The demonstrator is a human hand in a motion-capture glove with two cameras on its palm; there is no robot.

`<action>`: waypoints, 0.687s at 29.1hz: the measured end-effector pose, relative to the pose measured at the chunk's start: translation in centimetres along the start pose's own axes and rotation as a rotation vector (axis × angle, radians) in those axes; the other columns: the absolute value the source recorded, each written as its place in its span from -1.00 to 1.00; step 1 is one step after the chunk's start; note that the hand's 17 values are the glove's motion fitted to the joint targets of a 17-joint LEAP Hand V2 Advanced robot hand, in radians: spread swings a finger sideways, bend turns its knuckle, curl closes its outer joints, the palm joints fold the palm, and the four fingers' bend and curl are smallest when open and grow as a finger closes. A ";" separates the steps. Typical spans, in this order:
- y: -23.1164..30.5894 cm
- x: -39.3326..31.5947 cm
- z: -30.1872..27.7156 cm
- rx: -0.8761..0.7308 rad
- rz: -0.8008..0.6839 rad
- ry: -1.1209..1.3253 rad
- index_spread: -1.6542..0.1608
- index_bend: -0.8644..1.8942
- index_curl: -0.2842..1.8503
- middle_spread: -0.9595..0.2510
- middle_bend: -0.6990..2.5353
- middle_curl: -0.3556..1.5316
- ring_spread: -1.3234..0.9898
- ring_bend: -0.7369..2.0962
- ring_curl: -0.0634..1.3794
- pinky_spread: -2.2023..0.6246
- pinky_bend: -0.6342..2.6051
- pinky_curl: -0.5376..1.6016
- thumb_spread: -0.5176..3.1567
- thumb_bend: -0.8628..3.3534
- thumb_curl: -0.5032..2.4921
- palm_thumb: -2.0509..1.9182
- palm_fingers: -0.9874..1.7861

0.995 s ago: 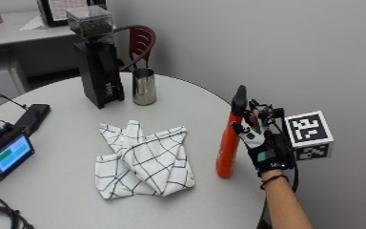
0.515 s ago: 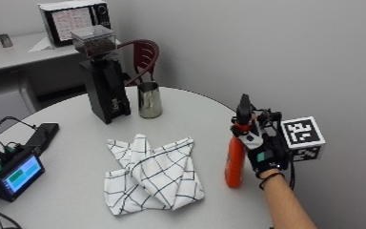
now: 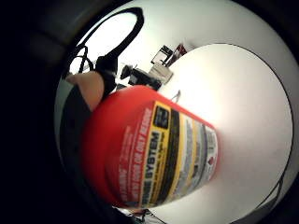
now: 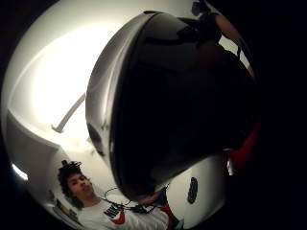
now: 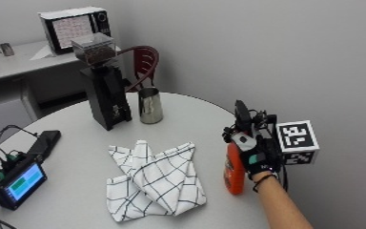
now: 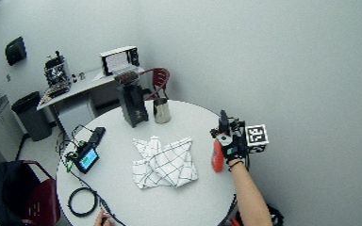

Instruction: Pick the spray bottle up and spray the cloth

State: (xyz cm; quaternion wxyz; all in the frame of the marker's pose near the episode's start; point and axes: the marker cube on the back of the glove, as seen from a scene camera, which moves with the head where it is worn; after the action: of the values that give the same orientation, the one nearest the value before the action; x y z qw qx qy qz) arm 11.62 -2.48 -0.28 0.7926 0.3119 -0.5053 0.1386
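Unmoved — spray bottle [image 5: 234, 169] upright | hand [image 5: 257, 153] still grips it

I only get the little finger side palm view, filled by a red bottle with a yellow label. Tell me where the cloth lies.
Observer: The white cloth with black grid lines lies crumpled on the round white table, beside the orange-red spray bottle and apart from it.
Operator: Report the hand.
Observer: The gloved right hand grips the bottle near its top.
Operator: Name what stands beyond the cloth.
Observer: A steel jug and a black grinder.
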 end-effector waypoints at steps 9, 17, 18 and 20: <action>2.4 0.7 -3.5 -0.127 0.043 0.035 0.44 -0.36 -0.71 0.42 -0.07 -0.07 0.01 0.10 -0.27 0.60 -0.43 -0.17 -0.31 -0.59 -0.31 0.52 0.47; 1.2 -3.2 -6.8 -0.382 0.042 0.061 0.46 -0.36 -0.69 0.43 -0.09 -0.08 0.02 0.10 -0.26 0.54 -0.36 -0.14 -0.34 -0.60 -0.28 0.53 0.51; 0.8 -4.3 -6.9 -0.414 0.027 0.081 0.46 -0.36 -0.69 0.43 -0.09 -0.08 0.02 0.10 -0.26 0.54 -0.35 -0.14 -0.34 -0.60 -0.27 0.52 0.52; -0.1 -6.9 -6.8 -0.481 -0.001 0.139 0.46 -0.36 -0.69 0.43 -0.09 -0.08 0.02 0.11 -0.26 0.53 -0.35 -0.13 -0.34 -0.60 -0.27 0.52 0.52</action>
State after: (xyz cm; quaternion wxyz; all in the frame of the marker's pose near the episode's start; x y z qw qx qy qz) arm 13.43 2.37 -8.46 0.8768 0.1042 -0.4681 0.0352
